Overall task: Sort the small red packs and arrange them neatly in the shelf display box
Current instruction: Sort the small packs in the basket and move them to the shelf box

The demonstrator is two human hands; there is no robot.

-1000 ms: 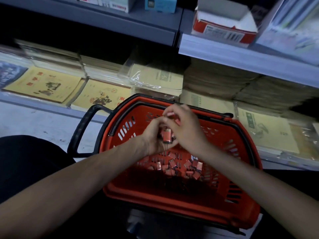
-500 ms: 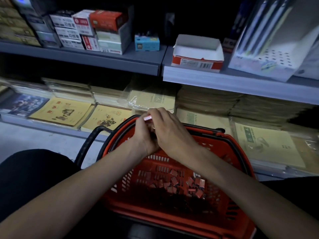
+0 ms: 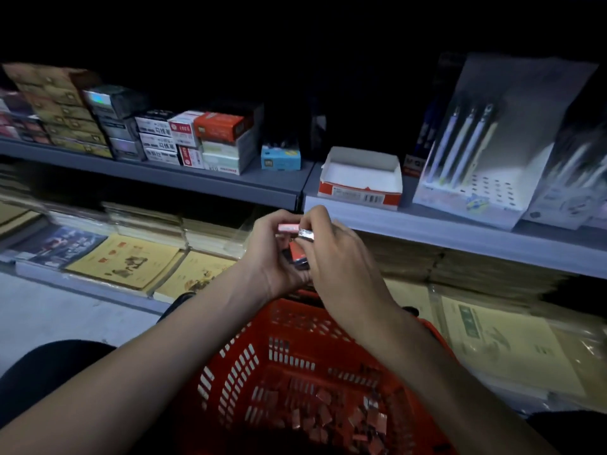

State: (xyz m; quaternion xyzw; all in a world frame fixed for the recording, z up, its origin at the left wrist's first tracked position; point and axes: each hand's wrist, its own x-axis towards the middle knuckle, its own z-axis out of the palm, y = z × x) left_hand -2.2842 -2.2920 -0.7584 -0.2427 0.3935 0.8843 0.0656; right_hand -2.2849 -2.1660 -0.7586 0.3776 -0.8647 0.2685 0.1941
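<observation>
Both hands are raised together above the far rim of the red basket [image 3: 289, 323]. My left hand [image 3: 272, 254] cups a small bunch of red packs [image 3: 297, 250], and my right hand [image 3: 335, 257] pinches the top of the bunch from the right. Several more small red packs [image 3: 341, 418] lie loose on the basket's floor. The white and red display box [image 3: 360, 192] stands open on the grey shelf [image 3: 427, 221] just above and to the right of my hands; its inside shows white.
Stacked stationery boxes [image 3: 197, 139] and a small blue box [image 3: 280, 158] fill the shelf to the left. Pen packs [image 3: 486, 139] lean to the box's right. Wrapped yellow notebooks [image 3: 124, 261] lie on the lower shelf behind the basket.
Both hands have lifted the bunch of packs out of the basket and up toward the shelf edge. The view has tilted upward, bringing the display box and upper shelf into sight.
</observation>
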